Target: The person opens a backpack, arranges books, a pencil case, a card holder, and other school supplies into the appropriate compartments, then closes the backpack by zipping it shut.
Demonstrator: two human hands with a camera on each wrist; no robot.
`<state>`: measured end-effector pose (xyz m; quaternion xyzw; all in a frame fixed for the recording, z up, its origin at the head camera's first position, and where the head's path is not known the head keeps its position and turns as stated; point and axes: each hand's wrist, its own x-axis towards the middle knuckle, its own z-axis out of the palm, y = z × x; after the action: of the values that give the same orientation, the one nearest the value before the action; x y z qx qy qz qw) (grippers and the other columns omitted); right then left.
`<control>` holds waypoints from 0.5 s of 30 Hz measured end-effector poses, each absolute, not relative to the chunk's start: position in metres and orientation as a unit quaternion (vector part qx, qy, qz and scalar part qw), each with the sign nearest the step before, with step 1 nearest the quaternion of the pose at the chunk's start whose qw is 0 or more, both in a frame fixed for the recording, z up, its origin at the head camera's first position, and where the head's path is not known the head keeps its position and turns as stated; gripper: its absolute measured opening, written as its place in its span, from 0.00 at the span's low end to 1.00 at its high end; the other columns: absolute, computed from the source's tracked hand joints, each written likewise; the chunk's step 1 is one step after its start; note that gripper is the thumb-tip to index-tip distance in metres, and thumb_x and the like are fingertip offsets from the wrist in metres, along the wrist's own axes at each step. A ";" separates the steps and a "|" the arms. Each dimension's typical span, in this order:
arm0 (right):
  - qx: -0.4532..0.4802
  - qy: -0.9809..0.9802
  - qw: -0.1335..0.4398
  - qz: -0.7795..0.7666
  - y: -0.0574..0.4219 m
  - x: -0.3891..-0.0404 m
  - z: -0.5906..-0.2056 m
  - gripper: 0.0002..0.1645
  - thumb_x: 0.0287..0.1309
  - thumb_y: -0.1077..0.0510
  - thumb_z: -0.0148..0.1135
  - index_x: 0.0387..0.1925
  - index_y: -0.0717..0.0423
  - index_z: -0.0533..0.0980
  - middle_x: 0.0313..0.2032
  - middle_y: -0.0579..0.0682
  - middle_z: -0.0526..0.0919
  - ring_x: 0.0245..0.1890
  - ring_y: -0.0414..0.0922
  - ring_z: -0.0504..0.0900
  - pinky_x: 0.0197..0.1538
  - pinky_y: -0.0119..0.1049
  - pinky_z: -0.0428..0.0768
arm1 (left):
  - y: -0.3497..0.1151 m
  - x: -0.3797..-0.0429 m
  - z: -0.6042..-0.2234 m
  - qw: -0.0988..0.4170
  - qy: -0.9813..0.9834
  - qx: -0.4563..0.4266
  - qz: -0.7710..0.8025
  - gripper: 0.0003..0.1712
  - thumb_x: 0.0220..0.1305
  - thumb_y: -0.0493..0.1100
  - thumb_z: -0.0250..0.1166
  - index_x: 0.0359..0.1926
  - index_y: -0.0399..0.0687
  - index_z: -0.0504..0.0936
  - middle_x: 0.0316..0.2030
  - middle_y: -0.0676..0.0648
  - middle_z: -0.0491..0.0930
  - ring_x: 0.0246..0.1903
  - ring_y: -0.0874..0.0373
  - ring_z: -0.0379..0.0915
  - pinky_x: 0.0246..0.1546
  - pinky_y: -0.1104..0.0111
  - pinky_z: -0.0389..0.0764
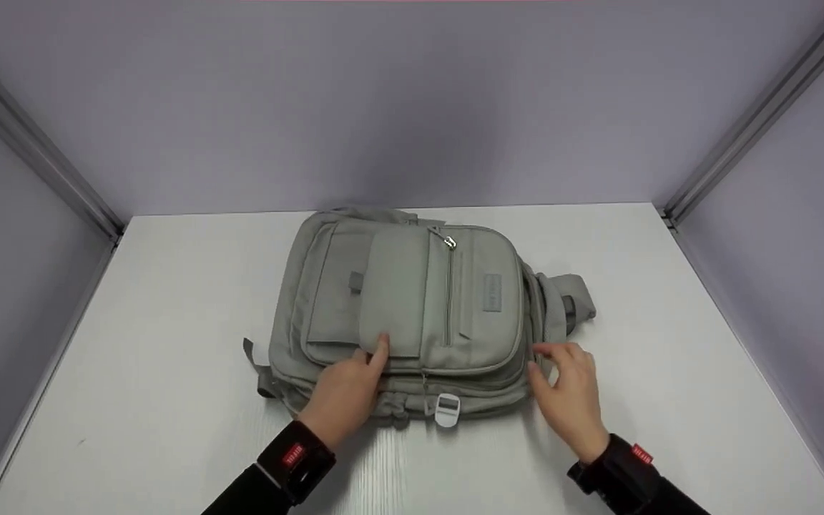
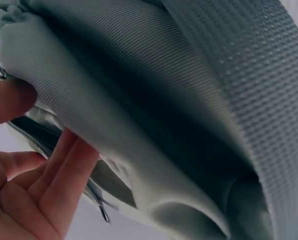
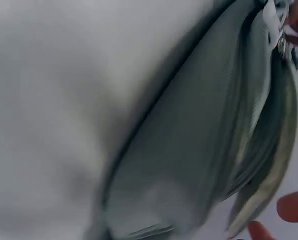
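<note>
A grey-green backpack (image 1: pixel 398 286) lies on its back with its front pocket flap facing up. At its near side is my left hand (image 1: pixel 347 392), one finger pointing across the flap's lower edge. In the left wrist view, the fingers (image 2: pixel 71 175) touch the folds of the bag's side, with the thumb (image 2: pixel 11 100) apart from them. Near the right end of the bag my right hand (image 1: pixel 571 386) reaches in with thumb and fingers spread, its fingertips right at the edge. A white tag (image 1: pixel 448 410) hangs at the near side zipper, between the hands.
The white table (image 1: pixel 169 286) carries the bag, with grey panels (image 1: pixel 412 107) at the back and both sides. A strap end (image 1: pixel 249 350) sticks out at the bag's left. A folded shoulder strap (image 1: pixel 575 293) juts out on the right. A metal zipper pull (image 1: pixel 449 243) sits on the front.
</note>
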<state>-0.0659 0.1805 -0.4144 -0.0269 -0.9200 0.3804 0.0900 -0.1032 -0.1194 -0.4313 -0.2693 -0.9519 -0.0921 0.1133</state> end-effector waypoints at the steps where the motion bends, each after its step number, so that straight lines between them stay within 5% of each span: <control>1: -0.018 -0.913 0.106 0.394 0.169 -0.062 -0.413 0.11 0.59 0.66 0.62 0.45 0.65 0.80 0.38 0.56 0.81 0.41 0.46 0.77 0.46 0.39 0.75 | -0.119 -0.104 -0.432 0.118 -0.953 -0.266 -0.089 0.42 0.47 0.35 0.74 0.66 0.38 0.70 0.25 0.43 0.78 0.14 0.57 0.65 0.14 0.66 0.71; 3: 0.001 -0.881 0.062 0.470 0.145 -0.056 -0.408 0.12 0.59 0.66 0.62 0.45 0.65 0.79 0.32 0.50 0.80 0.31 0.38 0.76 0.36 0.30 0.75 | -0.117 -0.105 -0.434 0.126 -0.953 -0.262 -0.087 0.42 0.45 0.31 0.72 0.65 0.38 0.71 0.24 0.43 0.77 0.13 0.56 0.65 0.14 0.66 0.72; 7: -0.044 -0.760 -0.162 0.627 0.102 -0.054 -0.405 0.27 0.66 0.61 0.57 0.62 0.71 0.66 0.28 0.45 0.79 0.22 0.33 0.74 0.26 0.26 0.74 | -0.115 -0.108 -0.436 0.137 -0.952 -0.260 -0.085 0.39 0.46 0.29 0.70 0.64 0.38 0.71 0.22 0.43 0.76 0.13 0.54 0.67 0.14 0.65 0.72; 9: -0.083 -0.707 -0.230 0.663 0.086 -0.058 -0.409 0.34 0.67 0.59 0.54 0.68 0.73 0.57 0.28 0.44 0.78 0.20 0.34 0.75 0.24 0.26 0.75 | -0.114 -0.108 -0.437 0.142 -0.952 -0.259 -0.077 0.38 0.47 0.30 0.70 0.63 0.38 0.72 0.22 0.43 0.76 0.14 0.54 0.68 0.14 0.64 0.73; 12: -0.135 -0.656 -0.249 0.700 0.067 -0.066 -0.418 0.35 0.68 0.60 0.53 0.68 0.74 0.53 0.27 0.45 0.77 0.18 0.33 0.74 0.23 0.25 0.76 | -0.112 -0.107 -0.437 0.151 -0.953 -0.257 -0.060 0.37 0.49 0.31 0.71 0.62 0.38 0.72 0.22 0.43 0.76 0.14 0.54 0.69 0.15 0.65 0.73; 15: -0.173 -0.626 -0.230 0.725 0.057 -0.076 -0.426 0.22 0.70 0.60 0.53 0.55 0.75 0.65 0.23 0.45 0.76 0.16 0.33 0.74 0.21 0.24 0.76 | -0.110 -0.105 -0.437 0.157 -0.952 -0.257 -0.046 0.37 0.49 0.30 0.70 0.63 0.37 0.72 0.22 0.43 0.75 0.14 0.55 0.68 0.15 0.65 0.72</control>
<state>-0.0755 0.0575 -0.4264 -0.1731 -0.6257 0.7250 -0.2300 -0.1048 -0.1104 -0.4375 -0.2571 -0.9525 -0.0463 0.1568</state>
